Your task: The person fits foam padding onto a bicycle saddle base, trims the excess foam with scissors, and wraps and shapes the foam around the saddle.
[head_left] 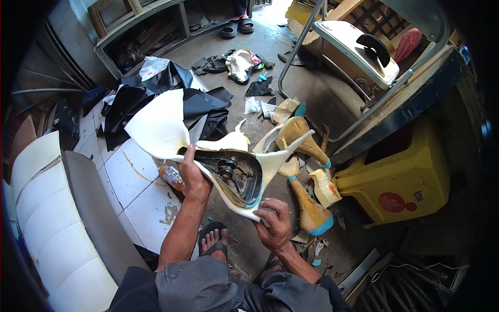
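I hold an upturned bicycle saddle (244,164), its dark hollow underside and black clamp facing up. White foam sheet (161,125) wraps round its rim, with a wide flap spreading to the left and a thin strip rising to the right. My left hand (193,176) is closed round the narrow end of the saddle, thumb on top. At the wide end, my right hand (274,222) pinches the lower edge of the foam. Just beyond the saddle lie brown, worn saddles (306,208) with blue ends and an offcut of foam (228,141).
Black sheet material (150,96) lies in folds at the left. A yellow plastic stool (400,177) lies on its side at the right, below a metal-framed chair (358,49). A long padded seat (57,223) is at my left. Another person's feet (237,27) show at the back.
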Available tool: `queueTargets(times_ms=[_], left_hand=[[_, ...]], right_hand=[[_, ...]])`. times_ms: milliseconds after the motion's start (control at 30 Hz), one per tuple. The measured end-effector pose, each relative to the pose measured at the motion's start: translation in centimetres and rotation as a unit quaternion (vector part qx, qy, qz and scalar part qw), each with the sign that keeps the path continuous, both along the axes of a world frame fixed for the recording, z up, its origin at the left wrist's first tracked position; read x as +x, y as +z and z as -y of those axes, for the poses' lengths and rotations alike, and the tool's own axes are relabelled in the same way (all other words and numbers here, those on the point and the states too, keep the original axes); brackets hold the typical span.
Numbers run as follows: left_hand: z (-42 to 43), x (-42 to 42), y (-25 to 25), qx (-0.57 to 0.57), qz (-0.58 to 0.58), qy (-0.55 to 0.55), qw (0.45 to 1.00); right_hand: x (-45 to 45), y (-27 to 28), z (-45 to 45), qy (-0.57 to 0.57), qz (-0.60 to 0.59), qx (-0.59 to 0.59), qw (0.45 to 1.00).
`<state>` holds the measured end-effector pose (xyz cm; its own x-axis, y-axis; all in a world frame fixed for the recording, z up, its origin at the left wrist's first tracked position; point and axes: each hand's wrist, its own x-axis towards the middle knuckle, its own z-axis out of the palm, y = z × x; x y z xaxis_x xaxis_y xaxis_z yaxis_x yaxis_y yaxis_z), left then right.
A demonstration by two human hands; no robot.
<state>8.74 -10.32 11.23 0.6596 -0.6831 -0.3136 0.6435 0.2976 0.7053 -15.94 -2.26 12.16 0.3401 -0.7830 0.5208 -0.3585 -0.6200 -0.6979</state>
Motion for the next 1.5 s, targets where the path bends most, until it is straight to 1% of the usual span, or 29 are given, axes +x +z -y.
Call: queueTargets(times_ms=[33,67,133,200,300,400,467,500,567,600,667,700,767,800,833,900,967,1000,1067,1100,1133,1167,1200,1233,1267,1333,1367,1467,1500], left_hand=[[-0.2,0.3,-0.3,-0.007,-0.017,-0.018,1.000],[-0.3,0.4,-0.6,-0.006,-0.016,-0.018,1.000],[-0.3,0.0,-0.9,0.008,-0.008,-0.028,1.000],[-0.2,-0.2,-1.4,-0.011,-0.015,-0.038,0.999],[-0.1,-0.7,-1.6,-0.009,-0.040,-0.055,0.998],[-0.3,-2.0,-1.0,0.009,-0.039,-0.059,0.997],[-0.3,-1.7,-1.5,0.002,-0.071,-0.057,0.996],[-0.2,-1.7,-1.7,0.001,-0.098,-0.060,0.993],[-0.1,-1.5,-2.6,0.001,-0.126,-0.065,0.990],[0.1,-1.1,-2.8,0.002,-0.134,-0.075,0.988],[0.0,-1.0,-3.3,0.004,-0.141,-0.085,0.986],[-0.2,-1.3,-3.0,-0.010,-0.144,-0.097,0.985],[-0.9,-2.8,-1.1,-0.015,-0.142,-0.131,0.981],[-0.8,-3.5,-1.6,0.007,-0.150,-0.133,0.980],[-1.0,-4.3,-2.1,0.001,-0.158,-0.126,0.979],[-1.1,-4.5,-1.9,-0.007,-0.166,-0.118,0.979],[-1.5,-3.7,0.3,0.003,-0.128,-0.140,0.982],[-1.3,-3.2,0.9,-0.010,-0.104,-0.138,0.985],[-1.6,-2.0,1.8,-0.030,-0.087,-0.165,0.982],[-2.1,-2.0,2.9,0.001,-0.086,-0.143,0.986],[-2.4,-1.8,2.7,0.002,-0.086,-0.138,0.987],[-2.4,-1.6,2.6,-0.006,-0.074,-0.139,0.987],[-2.3,-1.4,2.7,-0.014,-0.061,-0.143,0.988],[-2.2,-2.0,3.0,-0.016,-0.073,-0.140,0.987],[-2.1,-2.5,2.6,-0.053,-0.068,-0.163,0.983],[-1.7,-5.1,3.1,-0.001,-0.051,-0.090,0.995],[-1.9,-4.5,1.5,-0.036,-0.095,-0.135,0.986],[-1.6,-4.5,0.4,-0.069,-0.110,-0.159,0.979],[-1.7,-4.8,1.0,-0.048,-0.082,-0.144,0.985]], right_hand=[[0.4,0.4,-0.1,-0.022,0.049,0.048,0.997],[0.6,0.3,-0.2,-0.022,0.049,0.049,0.997],[0.5,0.1,-0.2,-0.038,0.084,0.117,0.989],[0.5,0.3,0.0,-0.042,0.090,0.114,0.988],[0.7,0.8,0.2,-0.049,0.112,0.163,0.979],[1.0,1.1,0.2,-0.075,0.079,0.140,0.984],[0.9,0.8,-0.1,-0.105,-0.021,0.078,0.991],[0.9,0.6,0.1,-0.105,-0.020,0.077,0.991],[1.0,0.4,0.0,-0.160,-0.023,0.042,0.986],[1.0,0.7,0.1,-0.160,-0.022,0.039,0.986],[1.2,1.5,-0.1,-0.165,-0.019,-0.069,0.984],[1.5,0.9,-0.3,-0.143,-0.046,-0.098,0.984],[3.0,0.9,0.0,-0.131,-0.077,-0.119,0.981],[3.4,0.8,0.4,-0.114,-0.107,-0.137,0.978],[3.4,0.8,1.2,-0.156,-0.127,-0.156,0.967],[3.3,1.1,1.8,-0.140,-0.109,-0.148,0.973],[3.2,1.7,1.6,-0.087,-0.091,-0.144,0.982],[3.1,1.8,2.1,-0.092,-0.090,-0.151,0.980],[2.0,1.8,2.1,-0.098,0.064,-0.082,0.990],[0.8,1.5,2.5,-0.107,0.105,-0.014,0.989],[0.9,1.4,2.8,-0.103,0.105,-0.012,0.989],[1.1,1.5,3.7,-0.110,0.326,0.159,0.926],[1.3,1.5,4.4,-0.108,0.518,0.318,0.787],[1.5,1.1,4.5,-0.065,0.596,0.381,0.704],[1.8,0.9,4.4,-0.065,0.596,0.378,0.705],[3.2,2.3,3.5,-0.055,0.574,0.390,0.718],[3.0,2.9,3.4,-0.097,0.569,0.390,0.718],[2.8,2.5,3.6,-0.080,0.543,0.407,0.731],[2.8,2.6,3.5,-0.089,0.558,0.431,0.704]])
